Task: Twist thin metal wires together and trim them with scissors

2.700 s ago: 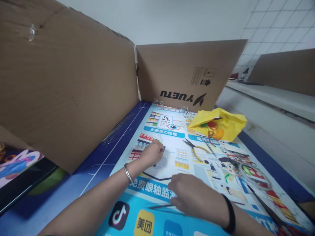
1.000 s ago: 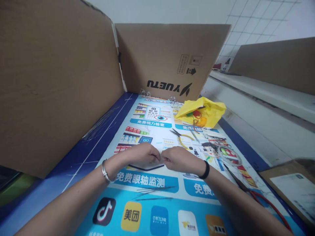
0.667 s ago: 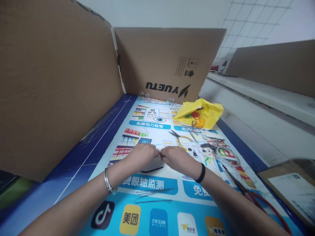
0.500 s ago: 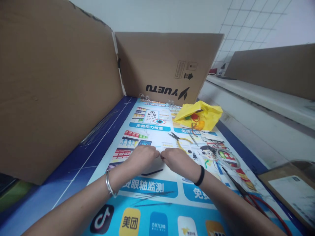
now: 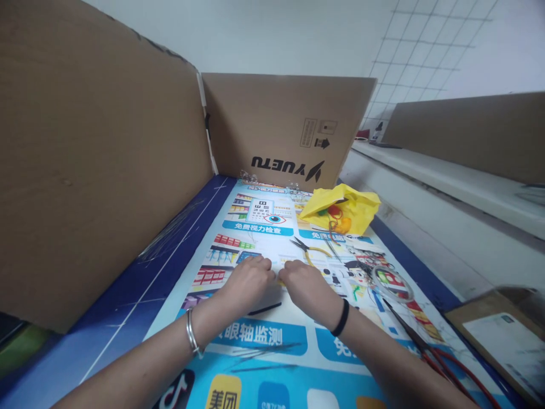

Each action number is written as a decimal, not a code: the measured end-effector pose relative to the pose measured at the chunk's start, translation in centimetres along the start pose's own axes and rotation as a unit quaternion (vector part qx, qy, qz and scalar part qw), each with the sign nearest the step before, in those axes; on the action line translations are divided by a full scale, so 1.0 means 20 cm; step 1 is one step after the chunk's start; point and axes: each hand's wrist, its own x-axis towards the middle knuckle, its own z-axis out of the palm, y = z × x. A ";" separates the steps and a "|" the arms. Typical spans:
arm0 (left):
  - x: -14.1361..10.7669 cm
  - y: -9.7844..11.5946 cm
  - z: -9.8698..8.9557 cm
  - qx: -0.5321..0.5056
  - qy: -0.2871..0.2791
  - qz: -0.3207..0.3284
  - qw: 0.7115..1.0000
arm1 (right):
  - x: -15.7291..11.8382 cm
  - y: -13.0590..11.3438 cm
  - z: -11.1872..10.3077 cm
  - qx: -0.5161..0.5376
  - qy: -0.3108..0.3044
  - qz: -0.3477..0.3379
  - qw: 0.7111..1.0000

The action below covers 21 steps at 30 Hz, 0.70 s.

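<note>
Both hands are closed, knuckles up, side by side above the middle of the printed sheet. My left hand wears a silver bangle at the wrist. Close to its right, with a small gap between, is my right hand, with a black band at the wrist. Whatever the fingers pinch is too small or hidden to name. Just beyond my right hand lie yellow-handled pliers. A dark thin strip lies near my left wrist, and several dark wires lie closer to me.
An open yellow bag holds red, orange and green items. Red-handled scissors and a clear round coil lie at right. Cardboard panels stand at left and back. A package sits at the right edge.
The camera view has tilted up slightly, so the scene sits lower. My hands stay close together, still closed, with their fingers turned slightly and the gap between them a little wider.
</note>
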 end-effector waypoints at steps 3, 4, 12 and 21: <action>0.00 0.02 0.01 -0.004 0.002 -0.005 1.000 | 0.00 -0.03 0.00 -0.007 0.002 0.012 1.000; 0.00 0.02 0.01 -0.003 0.003 -0.008 1.000 | 0.00 -0.03 0.00 -0.005 0.005 0.017 1.000; -0.02 0.03 0.00 0.023 -0.006 -0.013 1.000 | 0.01 -0.06 0.03 0.012 0.034 0.029 0.999; -0.01 0.02 0.02 0.017 -0.009 -0.021 1.000 | 0.04 -0.06 0.09 0.052 0.048 0.048 0.996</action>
